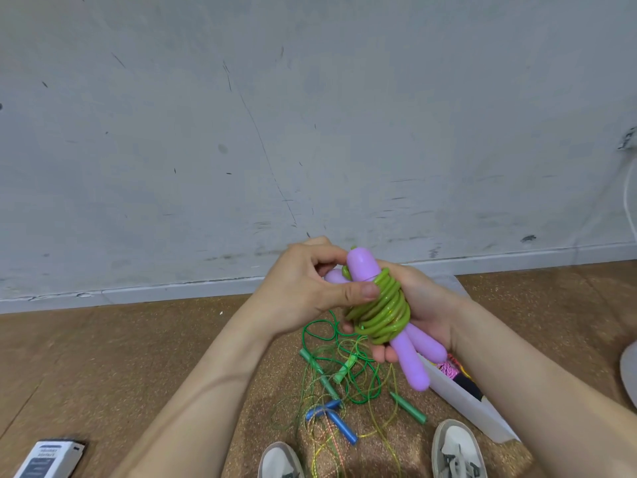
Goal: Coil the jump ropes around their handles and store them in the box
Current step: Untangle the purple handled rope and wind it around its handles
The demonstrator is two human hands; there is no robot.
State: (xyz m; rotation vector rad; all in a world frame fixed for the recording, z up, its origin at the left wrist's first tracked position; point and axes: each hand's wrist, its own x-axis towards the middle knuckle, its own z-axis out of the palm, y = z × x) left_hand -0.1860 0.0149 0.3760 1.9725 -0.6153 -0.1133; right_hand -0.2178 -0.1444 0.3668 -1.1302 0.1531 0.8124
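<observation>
A person, seen from their own head, holds a jump-rope bundle in both hands, just up and left of a white box (pixel 463 410) that stands on a brown, cork-like floor (pixel 138 343). 2 smooth, rounded lilac handles (pixel 362 267) lie side by side. A glossy, glitter-flecked lime cord (pixel 382 315) is wound thickly round their middles in many turns.

The right hand (pixel 427 305) cups the bundle from beneath, fingers curled round the handles. The left hand (pixel 303 291) is closed on the top of the bundle. Its thumb presses flat on the uppermost turns and its curled fingers pinch near the handle tips, probably tucking in the last of the cord. The cord's free end is hidden.

The handles' long axis slants from upper left to lower right, and their lower tips hang just over the box's left wall. The box therefore lies straight along that axis, and the right hand is nearer to it.

The box is thin, milky plastic, open-topped. Something pink and braided and something dark show inside.

Left of the box, thin wiry loose ropes (pixel 344 367) in green, yellow and orange lie tangled on the floor — not yet coiled. Slim green grips (pixel 408 407) and blue grips (pixel 341 426) lie among them.
</observation>
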